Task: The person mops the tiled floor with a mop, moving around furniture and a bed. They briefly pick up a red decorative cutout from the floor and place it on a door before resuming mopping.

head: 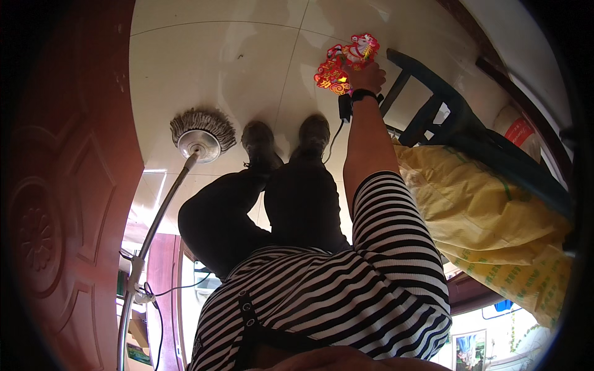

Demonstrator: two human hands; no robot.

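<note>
My right hand [366, 78] is stretched forward and holds a red horse-shaped decoration [357, 50] by its right-hand side. The decoration has a white horse at the top, with gold characters and cloud shapes below. Whether it touches the floor, I cannot tell. A black band [363, 95] circles my right wrist, and beside it sits a small black box [344, 109] with a cable running down from it. My left hand is out of view. Before me are my dark shoes [314, 134] on the pale tiled floor [209, 60].
A string mop [203, 130] stands head-down on my left, its metal pole slanting past a reddish-brown carved door [79, 185]. Close on my right are a dark green wooden chair or stool [445, 109], a yellow woven sack [473, 199] and a plastic bottle [519, 132] with a red label.
</note>
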